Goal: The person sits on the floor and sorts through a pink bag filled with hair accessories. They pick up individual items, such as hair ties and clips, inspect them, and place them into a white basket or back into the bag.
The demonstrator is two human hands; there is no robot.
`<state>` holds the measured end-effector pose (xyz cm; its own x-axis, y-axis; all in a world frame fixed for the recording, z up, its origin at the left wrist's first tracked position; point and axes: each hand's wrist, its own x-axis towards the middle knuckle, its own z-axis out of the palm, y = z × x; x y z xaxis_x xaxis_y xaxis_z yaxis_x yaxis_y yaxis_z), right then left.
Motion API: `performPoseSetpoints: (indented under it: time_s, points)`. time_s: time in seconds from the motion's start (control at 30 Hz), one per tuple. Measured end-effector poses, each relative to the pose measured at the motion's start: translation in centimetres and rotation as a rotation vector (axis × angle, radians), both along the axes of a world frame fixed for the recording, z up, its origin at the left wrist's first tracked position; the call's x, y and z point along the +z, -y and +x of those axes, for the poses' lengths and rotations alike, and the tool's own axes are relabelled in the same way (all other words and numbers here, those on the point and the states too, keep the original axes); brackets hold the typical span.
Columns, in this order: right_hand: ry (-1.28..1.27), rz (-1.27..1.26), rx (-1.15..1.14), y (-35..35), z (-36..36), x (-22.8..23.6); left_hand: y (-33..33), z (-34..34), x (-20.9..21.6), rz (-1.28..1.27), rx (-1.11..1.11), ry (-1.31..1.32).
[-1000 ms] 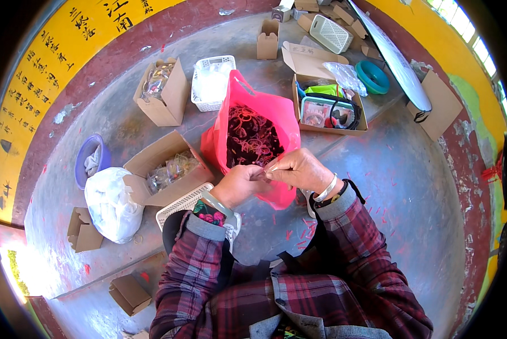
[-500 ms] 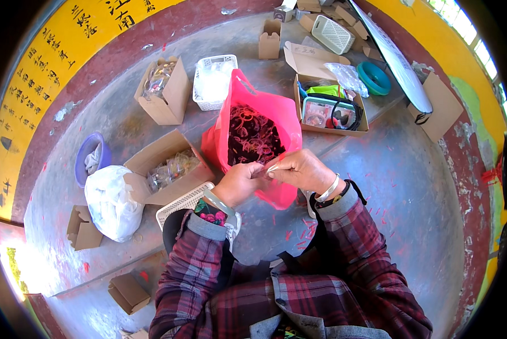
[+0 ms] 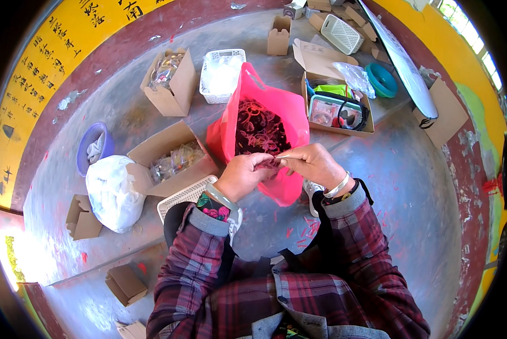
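1. Nearest the camera, two forearms in plaid sleeves are seen rising from the lower edge; a bangle is worn on each wrist.
2. The left hand [image 3: 243, 176] is curled, its grip pressed together on a small thin piece that is too small to be made out.
3. The right hand [image 3: 312, 165] is met fingertip to fingertip by the left; its grip is likewise pinched on the same small piece, held between both hands.
4. Both hands are held just over the near rim of an open pink plastic bag [image 3: 284, 110], which stands on the grey concrete floor [image 3: 411, 181] and is filled with dark red rings [image 3: 257, 129].
5. Just left of the hands, a white slotted basket [image 3: 181, 198] is partly hidden by the left arm, and a tied white sack [image 3: 113, 191] lies beside it.
6. An open cardboard box [image 3: 171, 152] holding clear packets is set touching the sack and close to the bag.
7. A blue bowl [image 3: 89, 148] is seen farther left.
8. Behind the bag, a white crate [image 3: 222, 76] and a second carton [image 3: 168, 85] are placed side by side.
9. To the right, a carton [image 3: 335, 110] with a clear lidded container is seen, and beyond it a teal dish [image 3: 382, 79].
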<state>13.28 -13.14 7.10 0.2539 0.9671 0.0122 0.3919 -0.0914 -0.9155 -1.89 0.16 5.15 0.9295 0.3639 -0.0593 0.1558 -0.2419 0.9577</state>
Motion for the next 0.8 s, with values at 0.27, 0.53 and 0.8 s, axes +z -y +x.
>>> performPoseSetpoints:
  time_s: [0.27,0.53,0.8]
  points:
    - [0.098,0.068,-0.066,-0.5,-0.7,-0.2,-0.9,0.1,-2.4,-0.005,0.040,0.037]
    - [0.457,0.344,-0.119,-0.7,-0.7,-0.3,-0.1,0.7,-2.3,-0.344,0.101,0.119]
    - [0.849,0.384,-0.057,-1.5,-2.8,-0.3,0.5,0.8,-2.1,-0.402,0.092,0.231]
